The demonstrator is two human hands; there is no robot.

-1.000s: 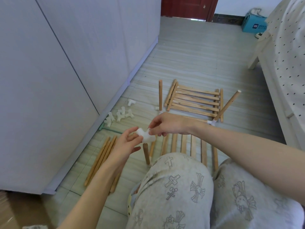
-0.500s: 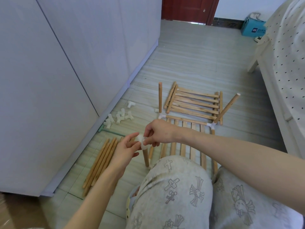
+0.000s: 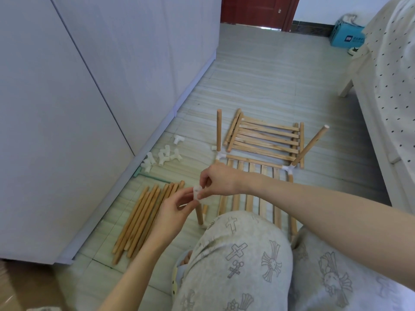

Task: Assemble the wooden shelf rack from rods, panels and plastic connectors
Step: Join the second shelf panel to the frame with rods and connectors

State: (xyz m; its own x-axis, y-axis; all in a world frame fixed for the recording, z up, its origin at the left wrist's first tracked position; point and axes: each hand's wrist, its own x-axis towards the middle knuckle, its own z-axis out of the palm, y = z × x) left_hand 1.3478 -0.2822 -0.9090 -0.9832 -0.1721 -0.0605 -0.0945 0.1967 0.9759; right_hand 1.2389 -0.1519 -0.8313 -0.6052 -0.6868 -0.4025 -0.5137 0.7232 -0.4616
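A white cabinet (image 3: 67, 108) is standing along the left side of the tiled floor (image 3: 269, 81), and a bed (image 3: 390, 86) with a dotted cover is running down the right edge. A person in patterned trousers is sitting on the floor, knees (image 3: 242, 248) filling the lower frame. Ahead of the knees, the partly built rack (image 3: 258, 176) is lying with slats between white corner joints; an upright rod (image 3: 219, 131) is rising at its far left corner and a tilted rod (image 3: 311, 145) is leaning out at the far right. A loose slatted panel (image 3: 267, 138) is lying just beyond it. A bundle of rods (image 3: 143, 218) is lying on the floor to the left, near the cabinet base, and a cluster of spare connectors (image 3: 164, 154) is sitting farther up by the cabinet. The left hand (image 3: 173, 209) and right hand (image 3: 216, 180) are meeting over a short vertical rod (image 3: 199, 214) at the rack's near left corner, both sets of fingers pinching a white plastic connector (image 3: 197, 193) at its top end.
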